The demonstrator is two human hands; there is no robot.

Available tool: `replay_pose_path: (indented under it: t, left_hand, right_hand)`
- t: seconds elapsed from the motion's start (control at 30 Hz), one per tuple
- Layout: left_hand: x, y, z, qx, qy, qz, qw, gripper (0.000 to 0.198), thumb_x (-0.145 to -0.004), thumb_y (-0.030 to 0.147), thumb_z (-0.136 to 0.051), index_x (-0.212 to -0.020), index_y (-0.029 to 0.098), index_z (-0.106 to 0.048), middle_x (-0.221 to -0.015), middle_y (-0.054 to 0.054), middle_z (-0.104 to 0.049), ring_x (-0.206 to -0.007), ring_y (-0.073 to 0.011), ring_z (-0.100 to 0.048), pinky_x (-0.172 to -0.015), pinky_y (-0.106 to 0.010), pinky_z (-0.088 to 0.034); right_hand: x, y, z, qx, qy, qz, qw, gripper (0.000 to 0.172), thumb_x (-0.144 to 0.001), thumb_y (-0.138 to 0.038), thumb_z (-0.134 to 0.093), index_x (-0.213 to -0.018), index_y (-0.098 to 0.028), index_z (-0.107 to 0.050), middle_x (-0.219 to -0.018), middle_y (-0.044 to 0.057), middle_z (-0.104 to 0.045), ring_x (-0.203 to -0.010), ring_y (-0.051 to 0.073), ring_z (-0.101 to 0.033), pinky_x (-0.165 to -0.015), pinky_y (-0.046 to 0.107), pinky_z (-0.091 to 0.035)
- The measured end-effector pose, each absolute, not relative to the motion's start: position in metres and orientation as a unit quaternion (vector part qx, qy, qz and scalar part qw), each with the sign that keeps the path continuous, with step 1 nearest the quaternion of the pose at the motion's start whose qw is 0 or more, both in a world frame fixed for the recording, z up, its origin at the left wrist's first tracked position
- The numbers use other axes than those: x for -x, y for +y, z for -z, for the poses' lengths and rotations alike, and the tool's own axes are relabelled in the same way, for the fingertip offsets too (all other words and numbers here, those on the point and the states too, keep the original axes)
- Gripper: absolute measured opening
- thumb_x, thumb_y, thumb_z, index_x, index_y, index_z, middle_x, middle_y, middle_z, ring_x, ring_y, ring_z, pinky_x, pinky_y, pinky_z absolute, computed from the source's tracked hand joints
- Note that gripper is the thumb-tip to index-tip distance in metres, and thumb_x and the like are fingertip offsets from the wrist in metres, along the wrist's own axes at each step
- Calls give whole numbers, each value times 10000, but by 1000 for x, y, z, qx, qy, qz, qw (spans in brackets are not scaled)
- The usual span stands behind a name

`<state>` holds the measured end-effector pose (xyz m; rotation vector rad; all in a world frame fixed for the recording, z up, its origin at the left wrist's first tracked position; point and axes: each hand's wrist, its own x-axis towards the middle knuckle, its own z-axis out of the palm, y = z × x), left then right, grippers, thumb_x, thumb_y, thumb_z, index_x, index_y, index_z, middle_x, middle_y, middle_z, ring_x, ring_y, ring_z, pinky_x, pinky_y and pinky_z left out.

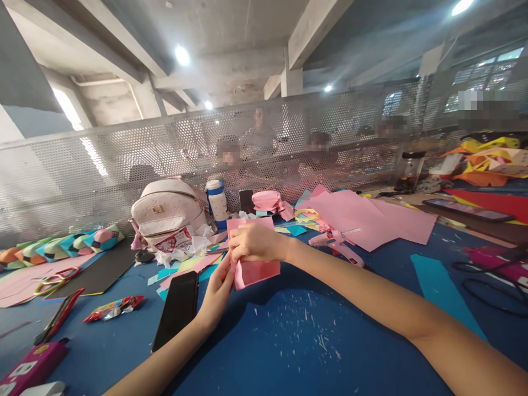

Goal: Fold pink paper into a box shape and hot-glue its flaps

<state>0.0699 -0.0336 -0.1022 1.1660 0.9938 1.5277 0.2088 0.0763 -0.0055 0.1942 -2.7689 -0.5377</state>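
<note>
Both of my hands are on a piece of pink paper [259, 273], held up just over the blue table [247, 352]. My left hand [220, 289] pinches its lower left edge, where the paper looks bent or folded over. My right hand [258, 242] reaches across the front with curled fingers closed on the upper left part, hiding some of the sheet. Scissor blades or a similar thin grey tip [216, 252] show just left of the fingers. Below my left hand lies a black phone [177, 305].
Behind stand a pink backpack [167, 206] and a white-blue bottle [216, 199]. Large pink sheets [371, 217] and a pink glue gun [338, 245] lie to the right. Scissors [58, 280] and a snack wrapper [113, 309] lie left. A perforated metal screen [165, 140] borders the table.
</note>
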Motion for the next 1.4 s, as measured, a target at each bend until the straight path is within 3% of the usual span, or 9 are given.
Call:
replay_pose_path:
  t: [0.17,0.43,0.63,0.73,0.83,0.97,1.1,1.2,1.4]
  left_hand:
    - [-69,-34,104,-473,411,-619,474,398,-833,416,-659,-1193,250,-631,-1265,-39,-644,-1266,-248,-513,-1049,-380,-421]
    - [-61,-35,120,-415,381,-638,524,447,-791,337,-683,-1230,277,-620,-1421,-23,-514,-1359,-276,-396,-1125,-427,-318]
    - [-61,-34,119,-475,348,-614,526,462,-812,312,-611,-1267,235,-592,-1426,-40,-507,-1381,-285,-353,-1143,-430,-268]
    - [-61,-34,118,-507,340,-604,511,524,-741,235,-612,-1265,230,-592,-1401,-36,-533,-1375,-293,-359,-1144,-422,-264]
    - [-62,-37,115,-521,375,-603,474,617,-700,138,-615,-1304,257,-559,-1408,-18,-526,-1366,-291,-372,-1140,-423,-267]
    - [-65,-41,102,-546,393,-637,376,498,-798,195,-614,-1292,250,-579,-1418,-16,-516,-1380,-276,-349,-1151,-376,-246]
    - [-70,-45,87,-569,402,-649,305,405,-898,336,-550,-1293,248,-576,-1403,-32,-530,-1372,-264,-363,-1152,-351,-238]
    - [-73,-44,84,-581,423,-633,288,475,-860,371,-613,-1316,261,-535,-1431,-46,-493,-1363,-272,-377,-1130,-370,-286]
    - [-66,-37,89,-622,514,-572,145,467,-820,214,-579,-1283,227,-526,-1311,-68,-577,-1231,-246,-510,-1043,-380,-378]
  right_hand:
    - [-209,78,6,-43,-973,159,162,215,-951,-282,-522,-822,-203,-674,-885,25,-650,-917,171,-518,-754,300,-358]
    - [-211,81,6,30,-973,110,199,32,-841,-227,-644,-855,-198,-643,-868,-5,-641,-877,161,-522,-765,283,-368]
    - [-214,78,-1,52,-963,100,244,473,-770,-280,-732,-1202,-212,-553,-1159,62,-572,-1080,208,-465,-876,313,-354]
    - [-217,79,-5,1,-966,106,236,240,-792,-242,-710,-1023,-239,-645,-1274,27,-540,-1198,201,-407,-946,325,-300]
    - [-217,82,-6,-2,-967,122,225,8,-829,-230,-663,-834,-226,-667,-1112,0,-642,-1117,182,-473,-990,345,-246]
    - [-217,88,-5,48,-962,139,228,74,-839,-189,-614,-786,-201,-665,-829,-2,-686,-878,166,-550,-952,345,-270]
    - [-217,90,-1,93,-957,146,234,86,-835,-189,-606,-765,-197,-655,-768,-7,-686,-779,156,-575,-815,306,-326]
    - [-215,84,2,125,-950,157,237,95,-845,-197,-593,-766,-195,-646,-745,-8,-684,-734,154,-589,-741,298,-329]
    - [-207,52,2,150,-941,204,227,146,-861,-97,-527,-780,-158,-632,-772,49,-703,-732,191,-610,-715,341,-321]
